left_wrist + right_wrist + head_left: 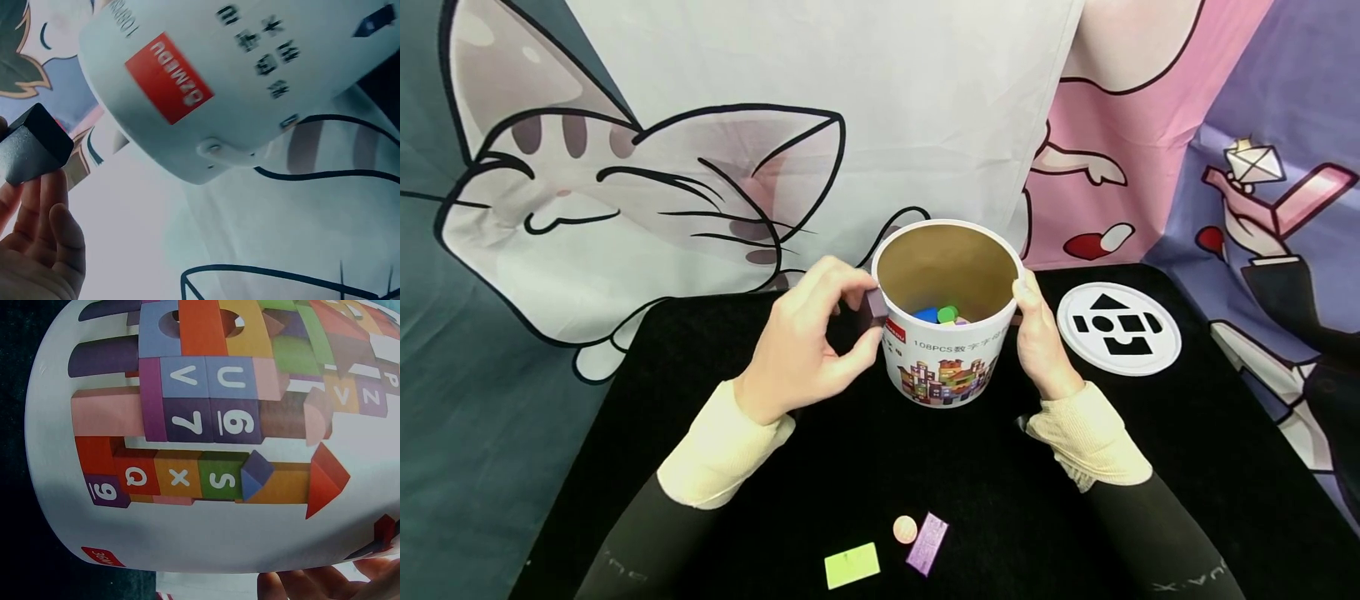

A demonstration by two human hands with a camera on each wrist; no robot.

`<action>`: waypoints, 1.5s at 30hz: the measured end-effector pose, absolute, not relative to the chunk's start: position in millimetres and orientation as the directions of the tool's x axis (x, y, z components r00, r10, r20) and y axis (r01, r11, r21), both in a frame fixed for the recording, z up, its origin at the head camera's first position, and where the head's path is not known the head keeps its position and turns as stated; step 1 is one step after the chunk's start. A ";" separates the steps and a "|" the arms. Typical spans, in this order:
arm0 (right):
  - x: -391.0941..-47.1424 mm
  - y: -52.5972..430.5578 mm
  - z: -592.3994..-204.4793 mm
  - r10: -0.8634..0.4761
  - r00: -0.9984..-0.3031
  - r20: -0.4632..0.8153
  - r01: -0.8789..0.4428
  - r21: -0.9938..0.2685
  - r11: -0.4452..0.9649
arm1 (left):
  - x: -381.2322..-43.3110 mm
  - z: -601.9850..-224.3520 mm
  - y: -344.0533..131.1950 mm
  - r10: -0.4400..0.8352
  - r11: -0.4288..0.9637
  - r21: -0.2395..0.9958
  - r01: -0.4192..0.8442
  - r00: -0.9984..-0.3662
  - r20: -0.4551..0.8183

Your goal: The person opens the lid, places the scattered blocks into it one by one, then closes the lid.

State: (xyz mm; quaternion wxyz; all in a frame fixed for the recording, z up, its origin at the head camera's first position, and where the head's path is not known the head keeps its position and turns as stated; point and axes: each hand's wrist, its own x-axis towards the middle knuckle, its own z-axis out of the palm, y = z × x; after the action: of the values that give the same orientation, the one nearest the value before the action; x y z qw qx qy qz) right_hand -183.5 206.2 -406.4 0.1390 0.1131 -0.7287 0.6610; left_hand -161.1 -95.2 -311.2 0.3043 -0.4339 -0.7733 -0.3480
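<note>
A white bucket (943, 367) with printed building blocks on its side stands upright on the black tabletop, tipped slightly toward me. Inside lie blue, green and pale blocks (927, 315). My left hand (808, 342) pinches a dark purple block (876, 307) between thumb and fingers, just at the bucket's left rim. In the left wrist view the same block (37, 147) looks nearly black, apart from the bucket's printed wall (250, 81). My right hand (1040, 342) grips the bucket's right rim; its fingertips (312, 582) show along the rim in the right wrist view.
To the right lies a white round lid (1067, 333) with shaped cutouts. Nearer to me on the black cloth (760, 533) are a lime-green block (852, 566), a round pale wooden piece (905, 529) and a purple block (927, 543). A cartoon-printed curtain (820, 67) hangs right behind the bucket.
</note>
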 end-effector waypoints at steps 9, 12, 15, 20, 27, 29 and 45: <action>-182.9 205.7 -406.3 0.024 -0.942 0.335 -0.330 -0.936 0.121 | -180.4 -298.3 -73.4 0.415 0.321 0.338 0.885 -0.452 0.790; -182.1 205.4 -406.0 0.025 -0.944 0.330 -0.325 -0.938 0.119 | -187.9 -299.2 -65.2 0.424 0.316 0.339 0.886 -0.452 0.785; -181.5 205.7 -406.2 0.026 -0.944 0.330 -0.325 -0.938 0.122 | -195.0 -301.1 -57.6 0.437 0.314 0.336 0.888 -0.449 0.779; -182.4 205.8 -406.8 0.025 -0.944 0.328 -0.322 -0.938 0.129 | -204.2 -305.5 -49.0 0.460 0.320 0.340 0.884 -0.459 0.760; -181.6 205.8 -407.4 0.030 -0.945 0.326 -0.320 -0.939 0.127 | -213.1 -310.2 -40.7 0.496 0.355 0.347 0.868 -0.489 0.717; -181.4 205.8 -407.5 0.031 -0.945 0.326 -0.319 -0.939 0.129 | -214.1 -310.8 -39.7 0.500 0.363 0.345 0.866 -0.493 0.712; -181.8 205.9 -406.7 0.031 -0.945 0.327 -0.321 -0.939 0.122 | -215.3 -314.9 -39.0 0.536 0.404 0.301 0.864 -0.490 0.687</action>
State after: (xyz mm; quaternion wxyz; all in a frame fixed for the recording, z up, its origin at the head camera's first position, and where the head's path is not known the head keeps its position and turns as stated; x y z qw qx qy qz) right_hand -181.8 205.9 -406.7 0.1342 0.0985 -0.7369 0.6552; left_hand -215.3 -39.0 -314.9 0.2510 -0.4380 -0.7993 -0.3261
